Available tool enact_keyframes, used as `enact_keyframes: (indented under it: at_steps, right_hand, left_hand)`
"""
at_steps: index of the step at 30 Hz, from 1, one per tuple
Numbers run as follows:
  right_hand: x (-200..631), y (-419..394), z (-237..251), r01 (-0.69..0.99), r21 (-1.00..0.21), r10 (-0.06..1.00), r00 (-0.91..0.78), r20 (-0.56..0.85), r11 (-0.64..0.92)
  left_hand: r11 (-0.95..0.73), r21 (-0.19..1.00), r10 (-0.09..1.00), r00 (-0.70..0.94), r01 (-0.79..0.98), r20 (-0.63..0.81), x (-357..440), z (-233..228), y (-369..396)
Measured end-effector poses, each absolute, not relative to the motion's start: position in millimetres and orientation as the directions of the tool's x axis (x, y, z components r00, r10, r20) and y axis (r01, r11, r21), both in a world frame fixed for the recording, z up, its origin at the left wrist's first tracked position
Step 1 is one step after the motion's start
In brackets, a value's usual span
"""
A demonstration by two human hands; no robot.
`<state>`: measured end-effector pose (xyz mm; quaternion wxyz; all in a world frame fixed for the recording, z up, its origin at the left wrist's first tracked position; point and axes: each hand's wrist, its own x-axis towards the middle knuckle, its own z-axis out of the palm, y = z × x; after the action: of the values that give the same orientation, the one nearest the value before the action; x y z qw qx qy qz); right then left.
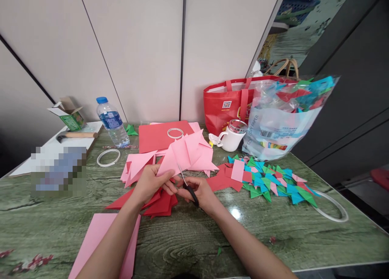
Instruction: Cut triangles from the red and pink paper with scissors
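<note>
The left hand [150,183] grips a pink folded piece [187,155] above the surface [194,238]; the right hand [199,192] is closed on scissors [188,185] cutting its near edge. Many folded triangles [273,181] lie to the right, flat pink sheets [100,238] remain near. Blade tips are hidden.

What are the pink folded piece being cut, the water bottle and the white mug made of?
Pink folded piece: matte paper, by its sharp creases. Water bottle: clear plastic, see-through with a blue cap. White mug: glossy, probably ceramic or enamel; its shiny lid looks like metal or glass.
</note>
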<state>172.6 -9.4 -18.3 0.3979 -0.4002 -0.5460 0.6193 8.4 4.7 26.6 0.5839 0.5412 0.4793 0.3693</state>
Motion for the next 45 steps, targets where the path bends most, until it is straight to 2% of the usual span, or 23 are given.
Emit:
enact_keyframes:
  at_steps: [11, 18, 23, 29, 45]
  right_hand:
    - [172, -7, -24, -0.048, -0.995, 0.946, -0.318, -0.063, -0.083]
    - [172, -7, -30, -0.029, -0.998, 0.938, -0.345, -0.047, -0.06]
    - [171, -9, -25, -0.059, -0.991, 0.923, -0.374, -0.091, -0.122]
    - [172, -8, -25, -0.162, -0.975, 0.887, -0.457, -0.063, -0.152]
    - [173, -9, -25, -0.162, -0.977, 0.891, -0.451, -0.048, -0.135]
  left_hand:
    - [0.1, 0.991, 0.924, 0.361, 0.091, -0.127, 1, 35, 4]
    - [0.151, 0.988, 0.957, 0.245, 0.027, -0.153, -5, 27, 9]
    - [0.149, 0.988, 0.954, 0.259, 0.041, -0.155, -4, 27, 9]
    - [0.129, 0.988, 0.933, 0.329, 0.084, -0.15, 2, 32, 5]
    - [0.066, 0.982, 0.929, 0.349, 0.178, -0.126, 4, 26, 6]
